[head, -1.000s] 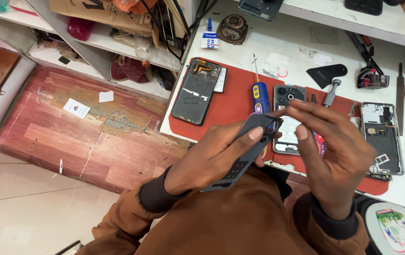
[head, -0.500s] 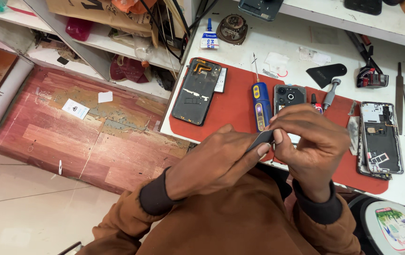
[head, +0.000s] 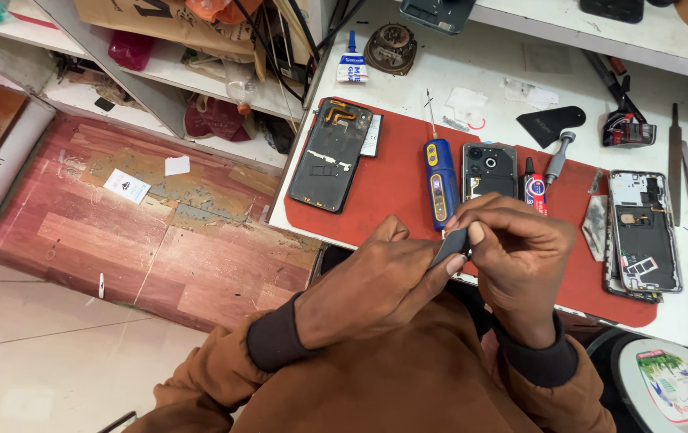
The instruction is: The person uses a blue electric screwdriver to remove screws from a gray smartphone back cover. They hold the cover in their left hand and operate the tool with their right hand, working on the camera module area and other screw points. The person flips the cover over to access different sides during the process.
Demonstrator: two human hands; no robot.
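Observation:
My left hand (head: 376, 281) and my right hand (head: 516, 256) meet at the near edge of a red work mat (head: 396, 188). Both grip a dark grey phone-shaped piece (head: 449, 244), of which only the top end shows between my fingers; the rest is hidden under my left hand. My right thumb and forefinger pinch its upper corner. Just beyond my hands on the mat lie a blue electric screwdriver (head: 437, 180) and an opened phone frame (head: 488, 170) with its camera holes showing.
A dark phone back (head: 332, 154) lies at the mat's left, another opened phone (head: 643, 230) at its right. A small red-capped tube (head: 534, 191), a black pick (head: 548, 124), a glue bottle (head: 351, 64) and tools sit on the white table (head: 488, 72). Shelves stand at left.
The dark piece has been drawn in under my left hand, so much less of it shows. My right hand has closed in over its top end.

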